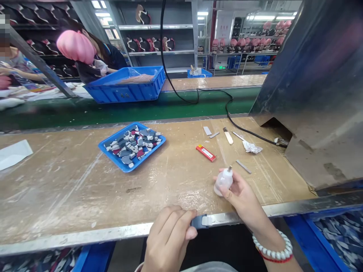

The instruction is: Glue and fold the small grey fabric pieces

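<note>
At the table's front edge, my left hand [171, 236] pinches a small dark blue and white plastic piece [200, 221] between thumb and fingers. My right hand [241, 192] is wrapped round a small translucent squeeze bottle [223, 183] with a white cap and a thin metal tip. The bottle is upright, leaning a little to the right, just above or on the table; which of these I cannot tell. A blue tray [133, 165] heaped with similar grey, white and dark red pieces lies farther off to the left.
Right of the middle lie a red box [206, 153], a brush [228, 136], a crumpled tissue [252, 147] and a thin grey strip [243, 166]. A metal housing [312, 105] stands at right. Behind are a black cable [241, 127], a green belt [181, 102], a blue crate [127, 92] and a co-worker [110, 53].
</note>
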Motion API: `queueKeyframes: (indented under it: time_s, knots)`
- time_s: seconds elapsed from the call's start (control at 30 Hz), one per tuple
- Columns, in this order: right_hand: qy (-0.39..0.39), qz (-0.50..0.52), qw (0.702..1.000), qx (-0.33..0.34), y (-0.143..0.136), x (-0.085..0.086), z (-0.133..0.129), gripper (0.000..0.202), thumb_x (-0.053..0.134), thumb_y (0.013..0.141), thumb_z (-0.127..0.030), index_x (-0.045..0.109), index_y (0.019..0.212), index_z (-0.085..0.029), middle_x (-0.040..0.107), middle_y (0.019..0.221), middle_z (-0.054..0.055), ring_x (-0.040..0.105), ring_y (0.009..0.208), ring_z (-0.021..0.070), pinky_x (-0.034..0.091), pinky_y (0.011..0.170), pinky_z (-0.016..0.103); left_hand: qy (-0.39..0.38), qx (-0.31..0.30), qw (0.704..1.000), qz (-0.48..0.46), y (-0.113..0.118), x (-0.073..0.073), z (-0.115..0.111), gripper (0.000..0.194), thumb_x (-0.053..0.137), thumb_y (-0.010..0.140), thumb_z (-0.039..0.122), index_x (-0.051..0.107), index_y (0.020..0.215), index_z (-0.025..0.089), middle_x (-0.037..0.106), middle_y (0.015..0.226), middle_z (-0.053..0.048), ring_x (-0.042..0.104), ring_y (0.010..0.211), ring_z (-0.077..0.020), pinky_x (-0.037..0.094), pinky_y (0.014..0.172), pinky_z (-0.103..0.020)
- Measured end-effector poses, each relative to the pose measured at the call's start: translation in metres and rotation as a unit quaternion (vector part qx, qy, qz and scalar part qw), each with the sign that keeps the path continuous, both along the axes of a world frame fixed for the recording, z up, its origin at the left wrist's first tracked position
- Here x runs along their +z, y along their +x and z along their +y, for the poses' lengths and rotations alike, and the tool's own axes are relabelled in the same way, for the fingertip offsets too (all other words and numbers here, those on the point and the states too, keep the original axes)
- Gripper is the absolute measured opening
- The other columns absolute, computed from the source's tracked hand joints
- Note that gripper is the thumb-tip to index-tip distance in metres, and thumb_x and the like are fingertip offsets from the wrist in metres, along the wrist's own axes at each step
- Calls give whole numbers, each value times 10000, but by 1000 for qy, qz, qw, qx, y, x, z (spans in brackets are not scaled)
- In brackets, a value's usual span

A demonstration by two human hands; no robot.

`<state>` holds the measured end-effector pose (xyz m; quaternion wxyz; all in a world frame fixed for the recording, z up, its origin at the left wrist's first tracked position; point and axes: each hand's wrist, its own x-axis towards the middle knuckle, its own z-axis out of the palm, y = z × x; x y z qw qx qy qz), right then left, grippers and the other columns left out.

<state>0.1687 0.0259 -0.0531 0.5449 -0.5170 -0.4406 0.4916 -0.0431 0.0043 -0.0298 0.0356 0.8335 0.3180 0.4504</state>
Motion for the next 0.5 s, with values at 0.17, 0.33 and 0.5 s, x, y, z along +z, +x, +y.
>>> queueKeyframes:
  time_s: [0.17, 0.33, 0.5]
  knots:
    - [33, -165, 982, -87, 0, -6, -7, 583, 766, 761, -435, 546, 1256, -219, 605, 1252, 114, 577, 1171, 254, 417, 1071, 484, 8, -2, 1000, -6, 1, 9, -4, 234, 432, 1026, 221, 628, 1007, 93, 679, 840, -84, 586, 908, -157, 489, 843, -291]
    - [142, -130, 966, -175, -8, 2, -50, 321, 681, 838, -493, 672, 1018, -228, 614, 1024, 71, 617, 978, 197, 524, 888, 321, 7, -6, 1000, -5, -1, 17, -10, 277, 433, 1026, 298, 636, 998, 112, 710, 841, -85, 642, 931, -167, 547, 848, -304]
    - [13, 252, 936, 245, -41, -5, -80, 696, 712, 633, -760, 677, 1074, -222, 622, 711, 36, 639, 618, 190, 535, 533, 287, 35, -49, 998, -6, 5, 10, -13, 312, 439, 1016, 340, 688, 1002, 152, 754, 888, -74, 710, 933, -212, 618, 848, -336]
